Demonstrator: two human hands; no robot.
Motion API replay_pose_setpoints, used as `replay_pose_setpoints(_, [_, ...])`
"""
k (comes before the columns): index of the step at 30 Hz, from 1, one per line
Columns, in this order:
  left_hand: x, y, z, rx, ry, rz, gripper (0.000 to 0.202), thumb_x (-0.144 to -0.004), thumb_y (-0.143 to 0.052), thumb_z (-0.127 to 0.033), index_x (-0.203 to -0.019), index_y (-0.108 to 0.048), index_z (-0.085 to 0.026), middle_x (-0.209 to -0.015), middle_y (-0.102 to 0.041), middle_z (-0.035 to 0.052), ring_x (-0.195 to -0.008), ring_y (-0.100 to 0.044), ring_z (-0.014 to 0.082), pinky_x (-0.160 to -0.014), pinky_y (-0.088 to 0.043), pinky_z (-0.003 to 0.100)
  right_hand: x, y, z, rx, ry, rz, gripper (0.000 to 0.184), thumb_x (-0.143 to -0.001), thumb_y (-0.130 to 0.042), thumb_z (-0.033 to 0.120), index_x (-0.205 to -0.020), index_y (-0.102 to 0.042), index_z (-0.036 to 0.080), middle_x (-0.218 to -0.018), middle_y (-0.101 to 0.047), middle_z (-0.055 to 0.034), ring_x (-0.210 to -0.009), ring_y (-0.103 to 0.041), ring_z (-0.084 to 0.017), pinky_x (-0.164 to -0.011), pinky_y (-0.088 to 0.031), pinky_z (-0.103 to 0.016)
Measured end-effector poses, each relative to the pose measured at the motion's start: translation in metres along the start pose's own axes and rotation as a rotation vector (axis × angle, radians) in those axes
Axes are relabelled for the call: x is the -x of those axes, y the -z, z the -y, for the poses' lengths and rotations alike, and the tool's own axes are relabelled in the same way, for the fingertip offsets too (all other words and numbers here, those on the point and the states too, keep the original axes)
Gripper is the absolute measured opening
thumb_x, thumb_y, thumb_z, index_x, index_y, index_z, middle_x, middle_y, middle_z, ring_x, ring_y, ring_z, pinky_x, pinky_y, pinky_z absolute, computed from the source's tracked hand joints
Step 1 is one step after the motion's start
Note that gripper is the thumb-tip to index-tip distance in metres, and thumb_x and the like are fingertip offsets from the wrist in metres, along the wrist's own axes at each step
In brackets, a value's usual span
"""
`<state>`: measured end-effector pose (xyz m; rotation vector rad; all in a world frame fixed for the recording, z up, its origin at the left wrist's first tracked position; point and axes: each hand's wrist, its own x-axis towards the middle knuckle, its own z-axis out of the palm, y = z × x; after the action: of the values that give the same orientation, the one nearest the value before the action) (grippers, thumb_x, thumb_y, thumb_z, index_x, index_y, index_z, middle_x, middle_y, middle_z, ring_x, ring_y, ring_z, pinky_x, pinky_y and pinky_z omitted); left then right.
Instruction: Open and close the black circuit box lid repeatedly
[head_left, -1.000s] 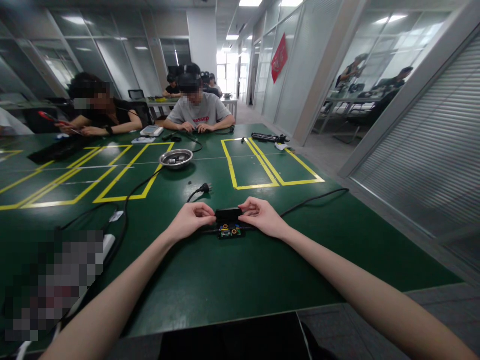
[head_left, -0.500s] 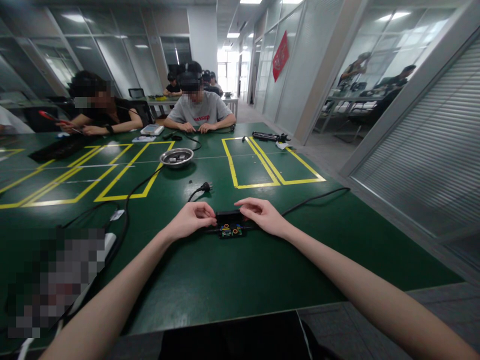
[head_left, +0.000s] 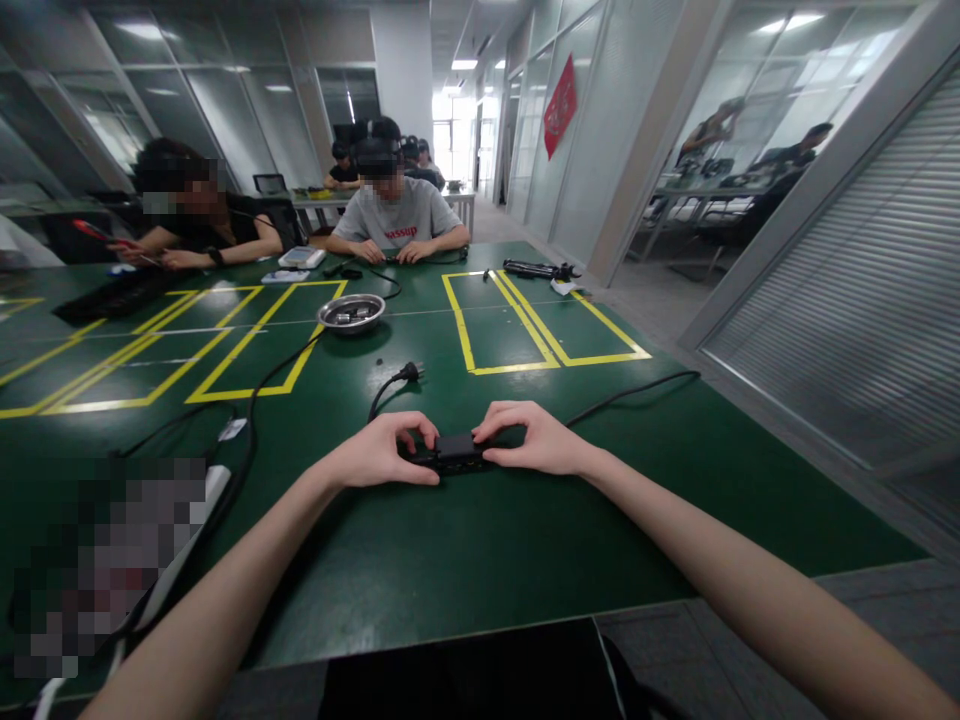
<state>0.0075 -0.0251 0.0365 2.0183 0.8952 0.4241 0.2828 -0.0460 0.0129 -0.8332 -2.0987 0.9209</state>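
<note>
A small black plastic box, a power adapter housing, lies on the green table in front of me, its black cover lying over the lower half. The circuit board inside is now mostly hidden, with a thin strip showing along the near edge. My left hand grips the left end, fingertips on the cover and thumb low at the near side. At the right end, my right hand pinches the cover between thumb and fingers. A black cord runs off to the right. Behind my left hand a cord ends in a plug.
A metal bowl with small metal parts stands beyond my left hand. A white power strip and cables lie at left. Yellow tape outlines mark the table. A folded black tripod lies farther back. Two people sit across.
The cover, raised behind the circuit board earlier, has come down over it. My left thumb has moved to the near side, and my right fingers have closed on the cover.
</note>
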Motion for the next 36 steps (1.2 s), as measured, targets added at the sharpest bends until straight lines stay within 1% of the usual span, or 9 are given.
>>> replay_pose_setpoints(3, [0.000,-0.004,0.002,-0.056,0.017,-0.019,0.036,-0.065,-0.085,-0.034,-0.088,-0.063,-0.018,-0.098,-0.069,0.0019,-0.077,-0.059,0.0158,-0.072,-0.049,0.028,0.000,-0.002,0.000,0.021,0.033,0.010,0.016,-0.081,-0.073,0.020,-0.096,-0.079,0.019,-0.094,-0.071,-0.0056,-0.089,-0.070,-0.019,-0.085,-0.055,-0.035])
replay_pose_setpoints(7, [0.000,-0.009,0.004,-0.109,-0.017,-0.058,0.036,-0.065,-0.084,-0.030,-0.090,-0.061,-0.019,-0.095,-0.066,0.0009,-0.075,-0.059,0.0153,-0.069,-0.048,0.027,0.001,-0.003,0.000,0.040,0.066,0.007,0.014,-0.081,-0.073,0.020,-0.094,-0.078,0.020,-0.094,-0.070,-0.0052,-0.089,-0.070,-0.019,-0.085,-0.055,-0.036])
replay_pose_setpoints(12, [0.000,-0.014,0.001,-0.131,-0.035,-0.076,0.035,-0.066,-0.082,-0.028,-0.092,-0.060,-0.019,-0.097,-0.066,0.0013,-0.078,-0.060,0.0166,-0.070,-0.049,0.028,0.003,-0.002,0.002,0.101,0.110,-0.004,0.020,-0.080,-0.074,0.021,-0.099,-0.077,0.021,-0.098,-0.071,-0.0062,-0.090,-0.069,-0.019,-0.085,-0.056,-0.035])
replay_pose_setpoints(16, [-0.001,-0.014,0.000,-0.142,-0.043,-0.067,0.036,-0.066,-0.081,-0.030,-0.094,-0.061,-0.019,-0.097,-0.067,0.0017,-0.079,-0.061,0.0176,-0.070,-0.050,0.029,0.003,-0.003,0.004,0.124,0.149,0.022,0.024,-0.080,-0.072,0.019,-0.104,-0.077,0.021,-0.111,-0.074,-0.0086,-0.099,-0.070,-0.021,-0.092,-0.055,-0.038])
replay_pose_setpoints(22, [-0.001,-0.016,0.001,-0.293,-0.114,-0.095,0.034,-0.068,-0.079,-0.028,-0.098,-0.065,-0.021,-0.098,-0.071,0.0029,-0.082,-0.065,0.0201,-0.076,-0.050,0.031,0.003,-0.004,0.000,0.186,0.150,0.051,0.022,-0.081,-0.072,0.020,-0.102,-0.077,0.024,-0.115,-0.076,-0.0078,-0.103,-0.071,-0.022,-0.096,-0.055,-0.040])
replay_pose_setpoints(27, [-0.001,-0.017,0.004,-0.372,-0.138,-0.119,0.030,-0.071,-0.075,-0.030,-0.098,-0.068,-0.021,-0.093,-0.072,0.0034,-0.082,-0.066,0.0209,-0.076,-0.050,0.031,0.003,-0.005,-0.005,0.238,0.186,0.083,0.040,-0.076,-0.081,0.023,-0.116,-0.073,0.021,-0.112,-0.074,-0.0093,-0.105,-0.067,-0.024,-0.094,-0.054,-0.040])
replay_pose_setpoints(30, [-0.001,-0.018,0.005,-0.408,-0.135,-0.135,0.026,-0.073,-0.072,-0.031,-0.096,-0.067,-0.020,-0.089,-0.071,0.0033,-0.081,-0.065,0.0211,-0.074,-0.049,0.030,0.001,-0.007,-0.005,0.300,0.158,0.093,0.043,-0.078,-0.077,0.020,-0.120,-0.070,0.021,-0.110,-0.073,-0.0091,-0.103,-0.065,-0.024,-0.092,-0.053,-0.039])
replay_pose_setpoints(34, [-0.002,-0.022,0.002,-0.430,-0.173,-0.126,0.036,-0.075,-0.070,-0.028,-0.110,-0.065,-0.022,-0.098,-0.071,0.0040,-0.085,-0.065,0.0218,-0.076,-0.049,0.031,-0.001,-0.013,-0.004,0.377,0.119,0.106,0.049,-0.075,-0.072,0.015,-0.124,-0.067,0.019,-0.110,-0.072,-0.0099,-0.100,-0.064,-0.025,-0.090,-0.053,-0.039])
replay_pose_setpoints(36, [-0.003,-0.025,0.001,-0.454,-0.181,-0.131,0.037,-0.076,-0.071,-0.031,-0.112,-0.063,-0.022,-0.102,-0.071,0.0046,-0.088,-0.066,0.0224,-0.077,-0.049,0.031,-0.002,-0.015,-0.003,0.408,0.109,0.103,0.051,-0.074,-0.070,0.013,-0.124,-0.066,0.019,-0.110,-0.072,-0.0101,-0.100,-0.064,-0.025,-0.089,-0.053,-0.040])
